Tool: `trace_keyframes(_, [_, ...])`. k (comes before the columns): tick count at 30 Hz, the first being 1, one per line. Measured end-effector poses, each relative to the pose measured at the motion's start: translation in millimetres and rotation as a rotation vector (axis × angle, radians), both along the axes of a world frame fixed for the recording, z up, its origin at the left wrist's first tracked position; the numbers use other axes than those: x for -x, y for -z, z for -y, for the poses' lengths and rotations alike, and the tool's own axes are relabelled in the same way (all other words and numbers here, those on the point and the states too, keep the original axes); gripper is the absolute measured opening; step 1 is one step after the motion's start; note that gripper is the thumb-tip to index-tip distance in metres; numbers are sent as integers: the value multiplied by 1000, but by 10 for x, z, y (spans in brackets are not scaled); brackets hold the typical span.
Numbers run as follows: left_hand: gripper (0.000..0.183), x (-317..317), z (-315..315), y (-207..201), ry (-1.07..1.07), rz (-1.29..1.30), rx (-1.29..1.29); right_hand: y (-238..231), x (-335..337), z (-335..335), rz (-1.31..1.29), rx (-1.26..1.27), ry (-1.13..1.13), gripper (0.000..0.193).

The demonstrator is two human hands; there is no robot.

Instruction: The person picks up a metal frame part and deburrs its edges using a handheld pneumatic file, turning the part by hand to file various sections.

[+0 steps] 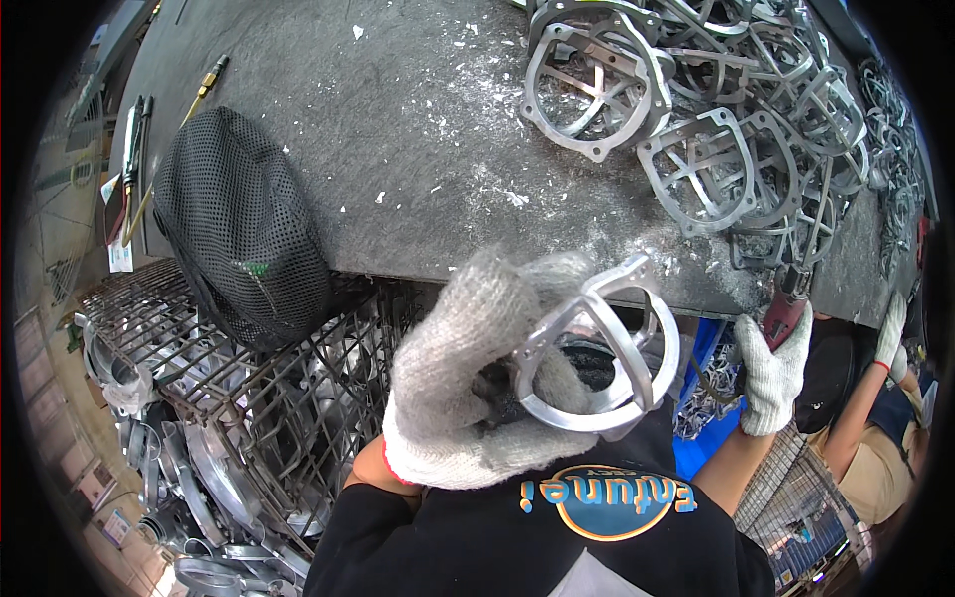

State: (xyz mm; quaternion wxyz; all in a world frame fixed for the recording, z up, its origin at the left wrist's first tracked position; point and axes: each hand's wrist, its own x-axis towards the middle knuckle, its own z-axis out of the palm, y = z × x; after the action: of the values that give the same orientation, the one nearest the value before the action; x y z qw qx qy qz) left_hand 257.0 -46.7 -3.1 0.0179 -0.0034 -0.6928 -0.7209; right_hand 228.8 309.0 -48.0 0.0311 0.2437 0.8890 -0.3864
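Note:
My left hand (453,373), in a white knit glove with greyed fingers, is closed around a cast metal ring frame (622,348) with curved struts. It holds the frame up in front of my body, at the near edge of the table. My right hand (771,378), also gloved, grips a red-handled tool (783,318) with a metal head. The head points toward the table, beside the piled frames; its exact kind is hard to make out. Part of the fingers on both hands is hidden.
Many similar frames (701,169) lie heaped at the table's right. Metal chips dot the dark tabletop (418,129). At left are a black mesh bag (239,219), a brass-tipped air nozzle (207,82) and a wire cage (219,373) of metal rings. A co-worker's gloved hand (891,328) is at far right.

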Motion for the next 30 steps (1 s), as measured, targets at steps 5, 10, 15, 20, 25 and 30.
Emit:
trace_keyframes(5, [93,50,-48,215,-70,-232,-353,-46,4,75,-1,0,-9,107])
trace_keyframes(10, [100,77,-119,38,-239,109,-904,2,-4,16,31,-26,-2,108])
trace_keyframes(15, [94,424,251,179,24,92,-559,-58,6,129,44,-253,-50,109])
trace_keyframes(20, [86,389,177,183,-165,77,-499,-56,2,161,44,-202,-25,106])
trace_keyframes(25, [82,339,104,305,-110,122,-588,75,-46,-42,3,-22,-14,104])
trace_keyframes(30, [79,284,56,370,-66,163,-699,142,-73,-63,-43,-52,-24,104])
